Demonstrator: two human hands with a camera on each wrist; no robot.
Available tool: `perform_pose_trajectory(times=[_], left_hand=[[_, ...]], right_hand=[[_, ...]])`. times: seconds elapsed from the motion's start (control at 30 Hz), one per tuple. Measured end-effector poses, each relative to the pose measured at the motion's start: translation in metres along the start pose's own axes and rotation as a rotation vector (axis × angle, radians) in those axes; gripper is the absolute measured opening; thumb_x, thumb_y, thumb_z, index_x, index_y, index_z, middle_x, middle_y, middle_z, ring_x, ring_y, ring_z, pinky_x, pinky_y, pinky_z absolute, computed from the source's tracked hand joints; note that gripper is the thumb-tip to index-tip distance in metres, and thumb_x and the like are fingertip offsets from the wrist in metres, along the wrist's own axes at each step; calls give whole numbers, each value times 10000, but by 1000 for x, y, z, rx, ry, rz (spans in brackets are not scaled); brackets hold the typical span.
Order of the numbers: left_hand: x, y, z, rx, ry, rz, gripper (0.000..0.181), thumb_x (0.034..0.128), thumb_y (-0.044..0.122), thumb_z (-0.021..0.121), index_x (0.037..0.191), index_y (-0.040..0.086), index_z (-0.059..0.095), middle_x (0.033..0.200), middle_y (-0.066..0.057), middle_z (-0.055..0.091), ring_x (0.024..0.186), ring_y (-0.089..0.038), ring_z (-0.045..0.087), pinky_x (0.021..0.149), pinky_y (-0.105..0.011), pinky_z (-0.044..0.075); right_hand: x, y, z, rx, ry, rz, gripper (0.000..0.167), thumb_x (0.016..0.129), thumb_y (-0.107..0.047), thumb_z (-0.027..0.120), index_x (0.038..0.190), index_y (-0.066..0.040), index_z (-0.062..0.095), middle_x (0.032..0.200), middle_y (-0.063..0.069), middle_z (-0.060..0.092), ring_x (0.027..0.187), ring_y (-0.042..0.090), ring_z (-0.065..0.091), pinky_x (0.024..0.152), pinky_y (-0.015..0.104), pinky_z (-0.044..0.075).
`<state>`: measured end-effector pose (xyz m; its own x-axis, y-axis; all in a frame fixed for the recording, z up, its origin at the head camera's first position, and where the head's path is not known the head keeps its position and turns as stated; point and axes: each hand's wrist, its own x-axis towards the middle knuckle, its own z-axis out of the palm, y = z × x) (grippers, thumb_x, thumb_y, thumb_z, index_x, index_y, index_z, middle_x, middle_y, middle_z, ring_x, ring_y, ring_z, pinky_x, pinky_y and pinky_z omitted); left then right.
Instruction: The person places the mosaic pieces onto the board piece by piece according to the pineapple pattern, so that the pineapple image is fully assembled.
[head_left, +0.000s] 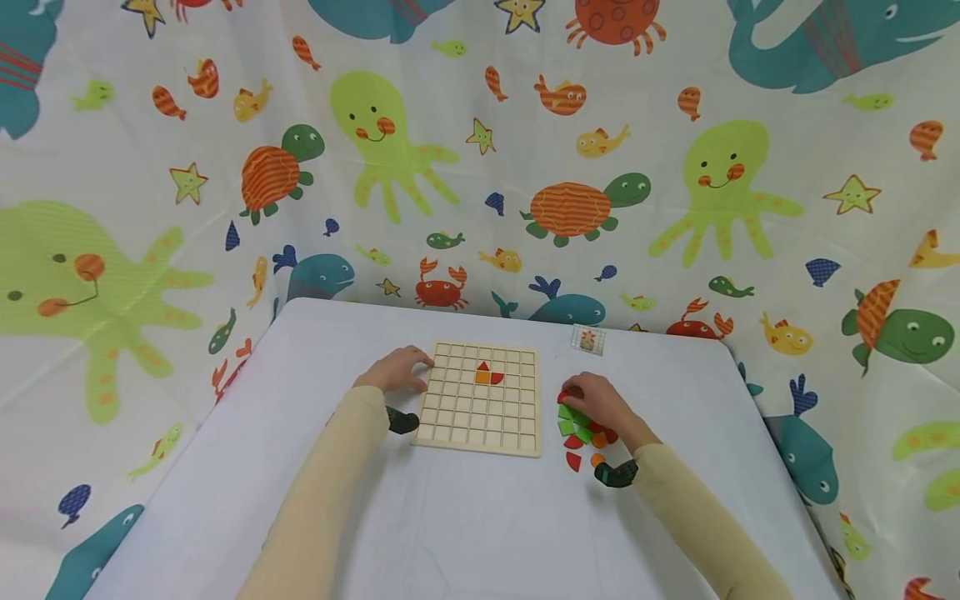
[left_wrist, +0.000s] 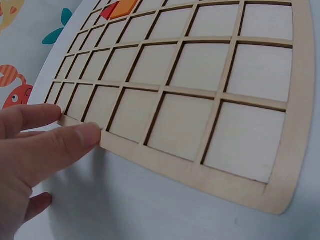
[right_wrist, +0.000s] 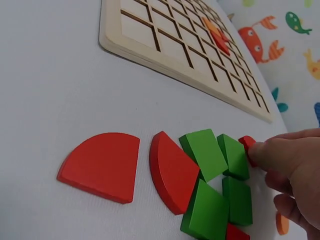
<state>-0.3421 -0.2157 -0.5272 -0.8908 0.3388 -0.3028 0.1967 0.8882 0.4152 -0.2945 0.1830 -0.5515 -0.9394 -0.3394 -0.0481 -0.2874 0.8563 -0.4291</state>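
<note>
The left hand (head_left: 393,371), fingers extended, touches the left rim of the pale wooden gridded board (head_left: 480,414) on the white-covered counter (head_left: 465,525). The right hand (head_left: 602,402) pinches a partly hidden red piece (right_wrist: 246,142) beside flat green blocks (right_wrist: 204,153), right of the board. An orange square tile (head_left: 483,377) occupies one cell.

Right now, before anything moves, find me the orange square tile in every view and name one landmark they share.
Head: the orange square tile is mid-width, below mid-height, directly under the red triangle tile.
Left wrist: the orange square tile is at the top edge, left of centre.
Right wrist: the orange square tile is upper right.
Shared landmark: the pale wooden grid board.
</note>
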Motion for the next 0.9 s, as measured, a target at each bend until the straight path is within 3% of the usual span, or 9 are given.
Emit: perform_pose_trajectory(times=[0.2, 0.5, 0.73, 0.9], left_hand=[[-2, 1, -1, 3, 13, 4, 494, 870, 215, 751, 1334, 140, 598, 1444, -137, 457, 1364, -336, 370, 1112, -555, 331], [-5, 2, -1, 6, 21, 20, 484, 872, 204, 747, 1329, 137, 601, 1443, -143, 457, 1363, -344, 370, 1109, -558, 333], [-3, 1, 0, 1, 18, 12, 497, 875, 214, 746, 1341, 140, 591, 1456, -134, 446, 1375, -335, 359, 1118, -552, 323], [-2, 1, 1, 0, 13, 6, 503, 874, 220, 748, 1345, 145, 588, 1460, -131, 441, 1377, -331, 356, 1116, -556, 324]], right_hand=[[10, -10, 2, 38, 6, 11, 261, 921, -104, 658, 1163, -6, 668, 1044, 93, 654, 915, 225, 583, 889, 400, 543], [14, -14, 11, 20, 23, 144, 366, 875, -305, 742, 1084, -17, 654, 935, 71, 599, 844, 215, 525, 802, 351, 529], [14, -15, 11, 13, 32, 94, 286, 896, -179, 710, 1139, -33, 674, 1042, 94, 603, 927, 232, 539, 897, 385, 525], [14, -14, 11, 32, 28, 90, 295, 896, -183, 717, 1145, -31, 675, 1062, 100, 599, 952, 238, 545, 912, 384, 524]])
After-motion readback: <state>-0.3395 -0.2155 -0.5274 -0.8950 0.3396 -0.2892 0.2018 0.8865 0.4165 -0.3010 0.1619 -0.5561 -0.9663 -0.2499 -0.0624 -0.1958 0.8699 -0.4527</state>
